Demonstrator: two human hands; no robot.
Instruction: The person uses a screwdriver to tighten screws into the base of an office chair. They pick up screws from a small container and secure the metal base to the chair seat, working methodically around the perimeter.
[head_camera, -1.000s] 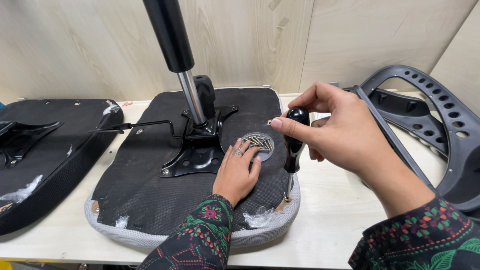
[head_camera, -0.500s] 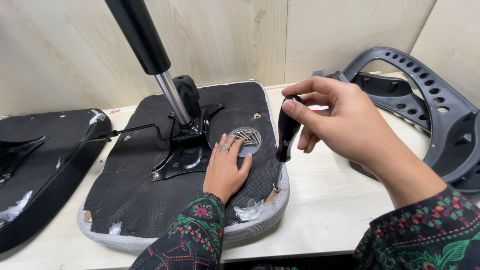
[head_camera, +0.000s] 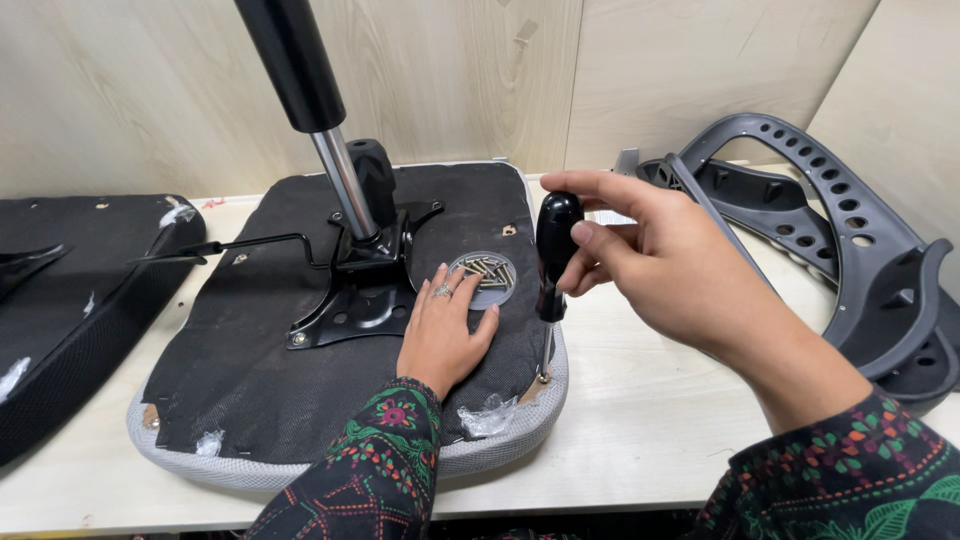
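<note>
An upturned office chair seat (head_camera: 250, 400) with black underside fabric lies on the table. A black metal mechanism (head_camera: 365, 275) with a gas cylinder (head_camera: 300, 80) stands bolted at its middle. My left hand (head_camera: 440, 335) rests flat on the fabric, fingertips beside a small clear dish of screws (head_camera: 486, 275). My right hand (head_camera: 650, 260) grips the black handle of a screwdriver (head_camera: 552, 260), held upright. Its tip touches the seat's near right corner, where the fabric is torn.
A second black seat pad (head_camera: 70, 300) lies at the left. A grey plastic chair back frame (head_camera: 850, 250) lies at the right. A pale wooden wall stands behind the light table (head_camera: 640, 400).
My right hand has lifted slightly on the screwdriver handle while the tip stays at the seat corner. My left hand has slid a little off the screw dish. The view has shifted.
</note>
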